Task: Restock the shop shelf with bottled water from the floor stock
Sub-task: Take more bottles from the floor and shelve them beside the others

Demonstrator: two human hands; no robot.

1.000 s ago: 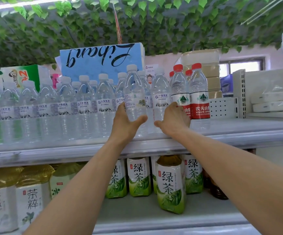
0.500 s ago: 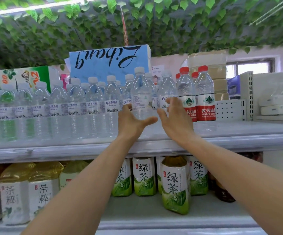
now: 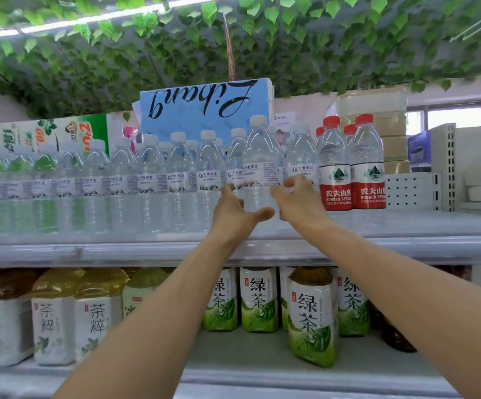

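A clear water bottle (image 3: 259,168) with a white cap stands at the front of the upper shelf (image 3: 118,249), ahead of the row of like water bottles (image 3: 150,182). My left hand (image 3: 235,217) grips its lower body, thumb across the front and fingers round the left side. My right hand (image 3: 302,205) is at the bottle's right side with its fingers loosely bent. They lie between this bottle and the water bottle (image 3: 302,159) behind it, and their tips are blurred.
Red-capped water bottles (image 3: 367,168) stand just right of my hands. A blue carton (image 3: 204,108) and other boxes stand behind the row. Green tea bottles (image 3: 311,318) and pale tea bottles (image 3: 95,318) fill the lower shelf. Leaf garlands hang overhead.
My right hand let go of the bottle behind and came over to the front bottle's right side. My left hand kept its hold. The view shifted left and upward.
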